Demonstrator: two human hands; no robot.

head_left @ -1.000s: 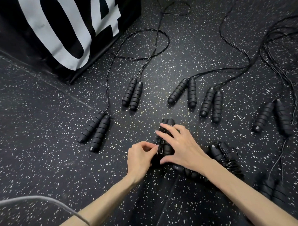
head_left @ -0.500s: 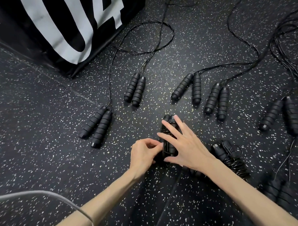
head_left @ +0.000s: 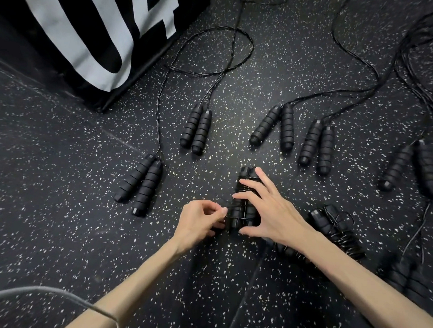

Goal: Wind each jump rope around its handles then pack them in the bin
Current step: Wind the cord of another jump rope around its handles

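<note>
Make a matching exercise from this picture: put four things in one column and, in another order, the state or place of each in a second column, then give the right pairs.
Things:
1. left hand
2. right hand
3. leftmost pair of handles
4. black box with white print

States or places:
A. lies on the floor, rope not yet wound
B. stands at the upper left of the view
C. pinches a thin rope end
D. fingers spread over a bundle wound with rope

Pairs: 1-C, 2-D, 3-A, 4-B
</note>
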